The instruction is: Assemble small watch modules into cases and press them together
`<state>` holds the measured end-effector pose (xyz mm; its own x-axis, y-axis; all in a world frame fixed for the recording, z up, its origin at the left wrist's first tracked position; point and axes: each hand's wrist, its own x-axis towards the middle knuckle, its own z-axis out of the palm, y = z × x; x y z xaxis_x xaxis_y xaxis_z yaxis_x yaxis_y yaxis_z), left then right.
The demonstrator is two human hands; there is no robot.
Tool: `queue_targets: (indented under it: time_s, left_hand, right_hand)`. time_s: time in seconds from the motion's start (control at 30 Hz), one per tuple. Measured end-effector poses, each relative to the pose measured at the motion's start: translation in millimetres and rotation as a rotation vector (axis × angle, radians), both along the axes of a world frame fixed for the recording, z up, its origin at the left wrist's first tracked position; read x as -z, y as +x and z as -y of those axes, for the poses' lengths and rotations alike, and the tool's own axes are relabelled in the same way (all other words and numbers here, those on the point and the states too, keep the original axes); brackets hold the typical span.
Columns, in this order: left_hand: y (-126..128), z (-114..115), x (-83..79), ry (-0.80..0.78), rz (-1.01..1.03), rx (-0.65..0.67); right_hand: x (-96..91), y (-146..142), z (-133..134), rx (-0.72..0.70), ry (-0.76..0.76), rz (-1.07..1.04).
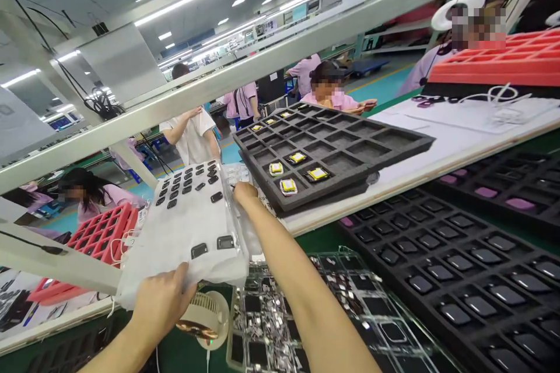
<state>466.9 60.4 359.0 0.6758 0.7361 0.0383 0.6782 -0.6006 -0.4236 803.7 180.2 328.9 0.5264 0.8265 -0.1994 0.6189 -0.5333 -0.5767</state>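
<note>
A white, film-covered tray [188,239] is tilted in front of me, bearing several small black rounded frames in rows at its far end. Two black frames [226,242] sit apart near its close edge. My left hand [161,297] is closed on the near edge of this tray, thumb hidden in part. At the tray's far right side, my right hand [245,192] is closed round the edge, its fingertips mostly out of sight. Just right of that hand lies a black foam tray [341,163] with square pockets, a few holding yellow-and-white square pieces [317,174].
A shelf rail [219,90] crosses above the trays. Below are a clear tray of small parts [271,326], a small fan [203,315] and black trays of dark watch-like pieces [455,271]. Red trays [100,236] stand left and far right. Several people work beyond.
</note>
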Motion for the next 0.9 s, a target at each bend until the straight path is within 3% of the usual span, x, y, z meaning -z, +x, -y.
queue_targets:
  time_s: [0.13,0.27,0.53,0.73,0.9]
  left_hand:
    - [-0.2,-0.8,1.9,-0.051,0.041,0.019]
    - [1.4,0.5,-2.9,-0.102,0.051,0.007]
    - [-0.6,-1.8,0.0,-0.166,0.072,0.02]
    - [-3.6,-4.5,4.9,-0.121,0.097,0.055]
    - [-9.9,-7.7,6.4,-0.122,0.135,0.053]
  right_hand:
    - [13.1,1.8,-15.1,-0.004,-0.037,-0.027]
    - [14.2,7.7,-18.6,0.054,0.0,-0.074]
    - [22.8,-3.8,21.3,0.276,0.283,-0.206]
    - [26.4,9.8,42.3,0.179,0.325,-0.423]
    - [21.3,15.2,39.7,0.204,0.287,-0.413]
